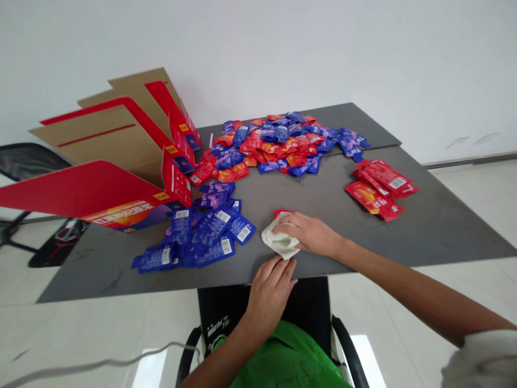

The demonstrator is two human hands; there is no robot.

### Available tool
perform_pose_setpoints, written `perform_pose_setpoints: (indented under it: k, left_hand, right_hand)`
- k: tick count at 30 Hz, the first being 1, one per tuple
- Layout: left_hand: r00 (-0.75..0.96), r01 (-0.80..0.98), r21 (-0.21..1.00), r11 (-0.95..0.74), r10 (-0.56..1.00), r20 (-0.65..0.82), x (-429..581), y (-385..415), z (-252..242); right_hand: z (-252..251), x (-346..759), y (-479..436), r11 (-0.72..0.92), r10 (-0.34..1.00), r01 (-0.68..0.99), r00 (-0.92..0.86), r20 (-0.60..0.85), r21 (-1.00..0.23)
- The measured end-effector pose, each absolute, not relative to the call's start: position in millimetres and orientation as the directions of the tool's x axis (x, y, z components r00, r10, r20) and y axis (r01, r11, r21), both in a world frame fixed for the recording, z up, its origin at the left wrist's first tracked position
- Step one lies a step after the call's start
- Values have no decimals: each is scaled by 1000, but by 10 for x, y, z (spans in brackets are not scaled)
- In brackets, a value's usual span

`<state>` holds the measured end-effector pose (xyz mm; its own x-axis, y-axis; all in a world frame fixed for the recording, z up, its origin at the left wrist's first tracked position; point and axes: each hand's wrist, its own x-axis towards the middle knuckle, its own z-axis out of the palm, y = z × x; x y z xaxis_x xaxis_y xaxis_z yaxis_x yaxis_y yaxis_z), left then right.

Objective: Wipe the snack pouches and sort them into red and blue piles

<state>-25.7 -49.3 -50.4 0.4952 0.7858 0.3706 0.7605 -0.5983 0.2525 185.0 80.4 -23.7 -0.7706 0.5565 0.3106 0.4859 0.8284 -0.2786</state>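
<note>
Right hand (309,234) gripping crumpled white cloth (280,242), left hand (270,293) curling loosely beside it (blue sachets (214,231), red sachets (379,183) lying apart; mixed heap (274,145) remaining at far edge).

Feed shows flattened red-and-kraft cardboard cartons (121,140) propped at the left of the grey table (444,226), a mixed red and blue sachet heap (274,145) beyond, blue sachets (202,231) nearer, red sachets (379,186) right, black mesh chair (28,161) left, white cable (100,364) on the floor.
</note>
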Motion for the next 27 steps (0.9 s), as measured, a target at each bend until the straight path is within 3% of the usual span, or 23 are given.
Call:
perform_pose_setpoints:
  k: [6, 10, 15, 22, 27]
  left_hand:
    - [474, 752, 287, -593, 790, 390, -237, -486, -514]
    - [463, 760, 303, -574, 807, 367, -226, -500, -509]
    - [457, 781, 304, -545, 832, 316, -225, -512, -499]
    - [459, 756, 318, -573, 809, 367, -224, -500, -520]
    - [448, 757, 334, -562, 818, 362, -224, -502, -500]
  right_hand:
    - [-113, 1991, 1533, 685, 721, 692, -598, 350, -229]
    - [22, 1959, 1193, 737, 658, 632, -591, 467, -238]
    - [-163, 1838, 667, 876, 478, 408, -798, 366, -256]
    - [-198, 1975, 1475, 717, 688, 665, -628, 362, -209]
    - [41, 1992, 1169, 727, 661, 645, -563, 497, -236]
